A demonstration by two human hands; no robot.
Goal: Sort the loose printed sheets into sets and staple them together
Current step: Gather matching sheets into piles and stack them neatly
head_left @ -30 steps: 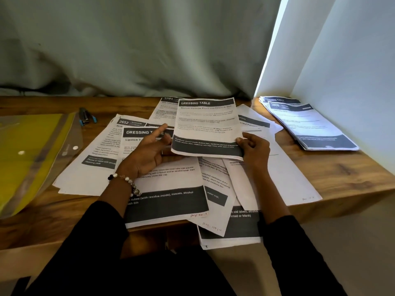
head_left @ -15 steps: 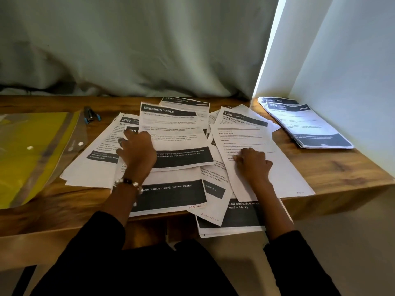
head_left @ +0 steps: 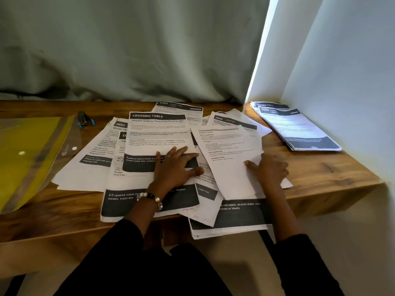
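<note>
— Where are your hands?

— My left hand (head_left: 175,167) lies flat, fingers spread, pressing the "Dressing Table" sheet (head_left: 158,137) on the heap of loose printed sheets (head_left: 149,201); my right hand (head_left: 269,170) rests flat beside it on a plain text sheet (head_left: 226,159).

— And round that heap?

— A stapled stack (head_left: 299,129) lies well right of it by the wall; the stapler (head_left: 84,120) sits far-left of the heap, just beside a yellow plastic folder (head_left: 27,154), all on the wooden desk (head_left: 320,169).
</note>
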